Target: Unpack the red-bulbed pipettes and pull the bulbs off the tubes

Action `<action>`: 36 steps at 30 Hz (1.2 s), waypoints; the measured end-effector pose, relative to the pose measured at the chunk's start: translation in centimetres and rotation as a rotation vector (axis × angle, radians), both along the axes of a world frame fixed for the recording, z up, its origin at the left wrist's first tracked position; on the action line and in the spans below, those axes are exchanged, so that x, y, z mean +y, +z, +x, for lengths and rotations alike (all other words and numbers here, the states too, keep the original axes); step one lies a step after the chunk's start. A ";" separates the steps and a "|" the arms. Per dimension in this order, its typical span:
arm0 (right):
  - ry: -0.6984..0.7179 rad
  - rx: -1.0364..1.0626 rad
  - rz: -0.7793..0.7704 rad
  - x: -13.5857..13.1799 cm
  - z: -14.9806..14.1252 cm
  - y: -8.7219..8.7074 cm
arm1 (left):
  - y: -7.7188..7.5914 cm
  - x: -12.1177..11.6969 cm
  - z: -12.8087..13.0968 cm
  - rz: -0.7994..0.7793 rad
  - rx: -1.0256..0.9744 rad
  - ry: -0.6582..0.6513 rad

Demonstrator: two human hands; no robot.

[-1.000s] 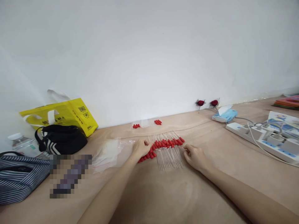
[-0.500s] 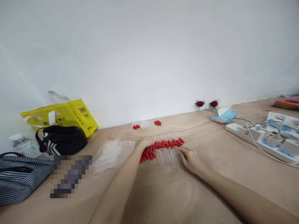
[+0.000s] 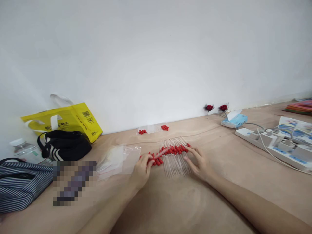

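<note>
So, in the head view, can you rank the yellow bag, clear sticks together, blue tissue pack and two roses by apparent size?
1. Yellow bag
2. Clear sticks, together
3. Blue tissue pack
4. Left rose and right rose: too alike to rank

A yellow bag [image 3: 78, 118] with white handles stands by a pale wall [image 3: 156, 65] — a black pouch [image 3: 70, 146] before it, a white-capped container [image 3: 25, 152] and a striped bag [image 3: 21, 190] farther left. At right, two dark-red roses [image 3: 209, 108] rise near a blue tissue pack [image 3: 234, 122] — close to a plug-filled white power strip [image 3: 281, 150].
</note>
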State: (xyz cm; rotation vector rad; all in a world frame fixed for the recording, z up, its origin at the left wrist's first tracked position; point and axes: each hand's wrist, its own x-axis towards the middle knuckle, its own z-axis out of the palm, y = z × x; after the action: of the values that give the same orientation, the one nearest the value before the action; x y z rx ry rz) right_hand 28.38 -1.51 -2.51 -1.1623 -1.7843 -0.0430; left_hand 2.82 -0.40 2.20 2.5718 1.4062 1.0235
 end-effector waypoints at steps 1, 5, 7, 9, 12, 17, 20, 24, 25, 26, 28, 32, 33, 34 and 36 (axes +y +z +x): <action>0.052 -0.033 0.034 -0.4 -0.4 0.2 | -0.8 -1.0 -0.1 0.072 0.035 -0.067; 0.244 -0.296 0.106 -2.0 -2.6 1.0 | -2.7 -3.0 0.6 0.312 0.218 -0.176; 0.306 -0.368 0.133 -2.5 -3.6 1.0 | -2.9 -3.3 1.2 0.373 0.260 -0.202; 0.324 -0.359 0.176 -2.6 -4.4 0.8 | -2.8 -3.4 1.5 0.386 0.262 -0.223; 0.314 -0.312 0.232 -2.4 -4.9 0.5 | -2.7 -3.4 1.5 0.332 0.221 -0.229; 0.328 -0.312 0.257 -2.3 -4.8 0.4 | -3.0 -3.1 1.0 0.219 0.156 -0.281; 0.307 -0.337 0.277 -2.4 -4.7 0.5 | -3.3 -2.9 0.9 0.217 0.120 -0.314; 0.287 -0.361 0.291 -2.5 -4.8 0.6 | -3.5 -2.9 0.9 0.222 0.112 -0.344; 0.288 -0.357 0.298 -2.6 -4.9 0.6 | -3.5 -2.9 1.0 0.215 0.114 -0.354; 0.289 -0.353 0.303 -2.6 -5.0 0.6 | -3.5 -2.9 0.9 0.206 0.115 -0.360; 0.291 -0.354 0.301 -2.7 -4.8 0.6 | -3.5 -2.9 0.8 0.189 0.116 -0.374; 0.245 -0.364 0.214 -2.4 -2.7 0.3 | -3.4 -2.8 -0.6 0.193 0.053 -0.301; 0.197 -0.358 0.173 -2.3 -1.9 0.2 | -3.3 -2.8 -1.1 0.206 0.037 -0.262; 0.143 -0.335 0.142 -2.0 -1.0 0.1 | -3.2 -2.9 -1.6 0.219 0.026 -0.228; 0.111 -0.285 0.083 -1.6 0.2 -0.1 | -3.0 -3.1 -2.3 0.244 0.007 -0.185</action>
State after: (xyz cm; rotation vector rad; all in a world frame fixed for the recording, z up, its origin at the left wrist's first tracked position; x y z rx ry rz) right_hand 28.60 -3.08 -2.58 -1.0351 -2.0741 -0.2250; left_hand 0.53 -3.47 -0.79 2.8100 1.0770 1.2247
